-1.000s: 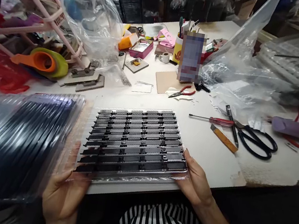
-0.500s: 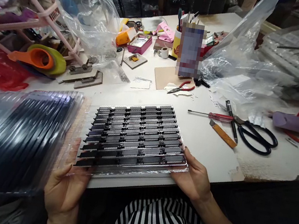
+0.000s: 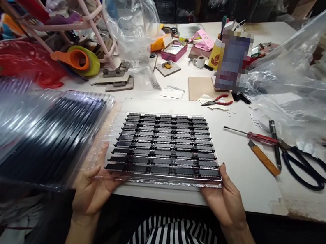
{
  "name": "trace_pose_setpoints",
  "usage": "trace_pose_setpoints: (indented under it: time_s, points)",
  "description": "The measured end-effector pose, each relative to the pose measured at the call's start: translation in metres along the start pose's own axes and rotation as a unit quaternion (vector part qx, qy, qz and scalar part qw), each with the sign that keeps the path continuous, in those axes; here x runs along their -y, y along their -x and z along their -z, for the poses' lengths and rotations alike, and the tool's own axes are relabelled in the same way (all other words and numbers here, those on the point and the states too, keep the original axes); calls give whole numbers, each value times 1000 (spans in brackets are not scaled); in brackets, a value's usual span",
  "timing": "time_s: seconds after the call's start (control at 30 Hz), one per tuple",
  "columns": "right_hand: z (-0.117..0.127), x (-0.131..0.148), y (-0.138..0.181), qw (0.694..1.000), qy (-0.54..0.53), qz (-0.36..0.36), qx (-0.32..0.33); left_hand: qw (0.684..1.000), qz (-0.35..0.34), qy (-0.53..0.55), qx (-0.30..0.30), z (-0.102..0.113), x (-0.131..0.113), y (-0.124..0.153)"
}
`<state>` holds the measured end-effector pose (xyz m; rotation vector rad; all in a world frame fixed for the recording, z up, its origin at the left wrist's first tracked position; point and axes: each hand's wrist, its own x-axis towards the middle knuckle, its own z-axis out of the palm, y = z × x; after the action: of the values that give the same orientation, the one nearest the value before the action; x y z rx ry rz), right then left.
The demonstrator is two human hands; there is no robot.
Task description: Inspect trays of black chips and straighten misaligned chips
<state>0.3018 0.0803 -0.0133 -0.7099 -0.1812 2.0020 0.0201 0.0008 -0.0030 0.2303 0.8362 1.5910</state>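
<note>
A clear plastic tray (image 3: 210, 177) lies between my two hands near the table's front edge, tilted a little. Rows of black strips with fine comb-like teeth (image 3: 163, 149) fill it. My left hand (image 3: 93, 193) grips the tray's left front corner, thumb on top and fingers underneath. At the right front corner, my right hand (image 3: 226, 199) holds the tray the same way, with some fingers hidden below it. Left of the tray is a stack of similar clear trays with dark strips (image 3: 50, 140), partly blurred.
Scissors (image 3: 308, 167), a red-handled screwdriver (image 3: 262, 137) and a yellow cutter (image 3: 264, 159) lie to the right. Red-handled pliers (image 3: 218, 101) rest beyond the tray. A pink rack (image 3: 89, 18) stands back left; plastic bags (image 3: 282, 83) are heaped back right.
The view has turned left, so the whole scene sits further right. Both hands keep their grip on the tray, which shows little movement over the table.
</note>
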Motion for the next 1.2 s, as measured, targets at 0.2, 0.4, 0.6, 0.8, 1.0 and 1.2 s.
trace_pose_setpoints:
  time_s: [0.2,0.4,0.6,0.8,1.0,1.2]
  points:
    - [0,-2,1,999,16,3,-50,999,6,-39,13,3,-1,1]
    - [2,5,4,994,89,-6,-57,1000,14,-19,21,8,0,3]
    - [12,18,13,987,159,9,-33,1000,22,-14,4,8,0,1]
    - [14,14,10,985,172,34,-1,1000,9,-11,4,8,0,0]
    - [14,12,9,985,168,44,-5,1000,1,-6,20,11,0,0]
    - [13,12,9,987,153,51,6,997,8,-62,36,12,-1,1]
